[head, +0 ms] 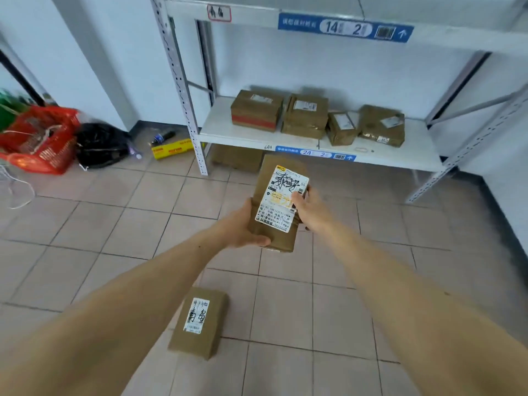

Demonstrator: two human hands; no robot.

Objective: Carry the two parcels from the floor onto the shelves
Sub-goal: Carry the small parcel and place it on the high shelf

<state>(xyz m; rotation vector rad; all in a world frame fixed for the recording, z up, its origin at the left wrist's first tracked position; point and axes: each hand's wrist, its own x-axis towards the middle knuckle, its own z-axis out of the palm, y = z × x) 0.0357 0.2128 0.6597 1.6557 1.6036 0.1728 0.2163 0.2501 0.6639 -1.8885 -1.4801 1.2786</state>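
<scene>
I hold a brown cardboard parcel [281, 178] with a white shipping label in the air in front of the shelves. My left hand [243, 227] grips its near left corner from below. My right hand [310, 208] holds its right edge, thumb on the label. A second brown parcel [198, 322] with a white handwritten label lies on the tiled floor below my left forearm. The white lower shelf [228, 128] of the metal rack stands just beyond the held parcel, with bare board at its left and front right.
Several brown parcels [305, 117] sit in a row on the lower shelf, and another box [237, 158] lies under it. A red basket [40, 138], a black bag [100, 144], a yellow box [171, 148] and a bottle lie at the left wall. The rack's upright post [183, 87] stands left.
</scene>
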